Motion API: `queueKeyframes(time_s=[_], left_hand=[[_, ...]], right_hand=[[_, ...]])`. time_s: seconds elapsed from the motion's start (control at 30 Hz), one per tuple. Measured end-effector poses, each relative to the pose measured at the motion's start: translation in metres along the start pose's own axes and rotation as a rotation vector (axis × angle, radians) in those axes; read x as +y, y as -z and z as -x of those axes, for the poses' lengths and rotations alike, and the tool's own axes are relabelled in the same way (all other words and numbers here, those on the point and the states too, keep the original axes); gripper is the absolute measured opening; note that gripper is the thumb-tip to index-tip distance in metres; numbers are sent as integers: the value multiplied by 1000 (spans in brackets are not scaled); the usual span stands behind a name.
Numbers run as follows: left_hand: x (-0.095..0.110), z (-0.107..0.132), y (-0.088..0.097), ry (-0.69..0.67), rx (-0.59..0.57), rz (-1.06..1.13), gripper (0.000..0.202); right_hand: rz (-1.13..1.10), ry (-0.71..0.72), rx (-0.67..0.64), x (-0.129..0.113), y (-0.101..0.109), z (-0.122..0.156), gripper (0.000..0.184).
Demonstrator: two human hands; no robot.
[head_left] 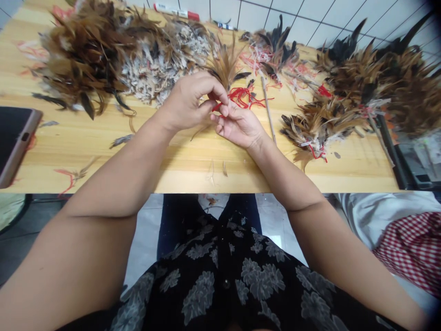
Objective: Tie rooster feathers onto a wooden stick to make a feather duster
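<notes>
My left hand [191, 100] and my right hand [238, 125] meet over the middle of a wooden table [172, 161]. Both are closed in a pinch on a small bundle of brown feathers [225, 64] bound with red string [241, 95]. The feather tips fan upward behind my left hand, and loose red string trails to the right of my fingers. A thin wooden stick [268, 108] lies just right of my right hand.
Large heaps of brown, black and grey feathers [103, 50] fill the table's left back; more feather bundles [347, 92] lie at the right. A phone [15, 138] rests at the left edge. A marker [175, 11] lies at the back. Checked cloth [409, 243] sits lower right.
</notes>
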State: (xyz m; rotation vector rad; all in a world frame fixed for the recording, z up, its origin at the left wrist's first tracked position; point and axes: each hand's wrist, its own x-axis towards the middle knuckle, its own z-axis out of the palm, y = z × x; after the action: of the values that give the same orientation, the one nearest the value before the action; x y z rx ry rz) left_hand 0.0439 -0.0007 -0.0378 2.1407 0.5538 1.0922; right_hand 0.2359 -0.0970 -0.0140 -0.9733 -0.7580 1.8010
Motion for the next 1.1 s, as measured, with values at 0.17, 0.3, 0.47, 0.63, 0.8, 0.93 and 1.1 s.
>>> queueKeyframes(time_s=[0.17,0.3,0.47,0.63,0.8,0.93,1.1], left_hand=[[-4,-3,2,-88,-59,-38,14],[-8,-2,5,-27,-21,5,9],[-9,1,-1,-70,27,-22,19],[-6,9,-19,-112,162,-61,39],[-6,14,-30,-5,205,26,33],[-7,14,-28,17,194,83,29],[-10,13,-24,72,124,128,31]], right_hand=[[-76,-56,10,-3,-3,2,26],[-75,-57,28,-4,-5,2,26],[-64,-60,23,-1,-6,1,27],[-131,-73,50,2,-8,-1,27],[-91,-54,94,6,-7,-5,27],[-59,-27,73,9,-5,-8,31],[-116,-56,98,4,-10,-4,30]])
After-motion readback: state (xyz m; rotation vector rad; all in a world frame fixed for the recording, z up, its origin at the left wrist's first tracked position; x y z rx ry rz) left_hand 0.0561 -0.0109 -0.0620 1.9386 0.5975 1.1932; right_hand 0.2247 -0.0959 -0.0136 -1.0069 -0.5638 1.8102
